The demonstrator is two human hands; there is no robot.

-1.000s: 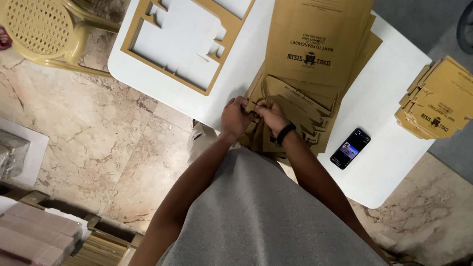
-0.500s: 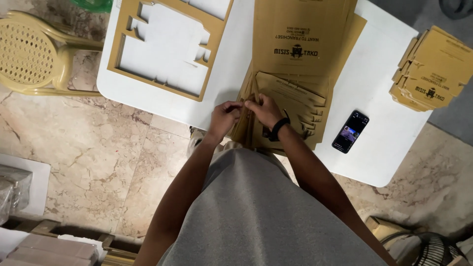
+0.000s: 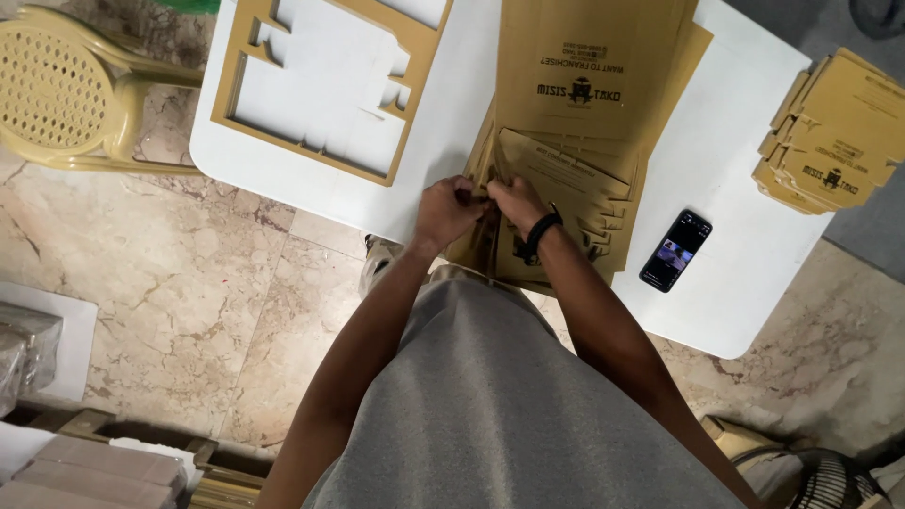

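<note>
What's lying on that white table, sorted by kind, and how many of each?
Stacks of flat brown cardboard box blanks: 2, one under the left hand and right hand at, one at the table's right corner
Brown cardboard cut-out frame: 1
Black phone: 1
Total: 4 things on the white table

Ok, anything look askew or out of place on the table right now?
Mostly tidy. The smartphone lies close to the table's near edge, and the folded cardboard box stack overhangs its right edge. Both hands work the flat cardboard sheets.
</note>
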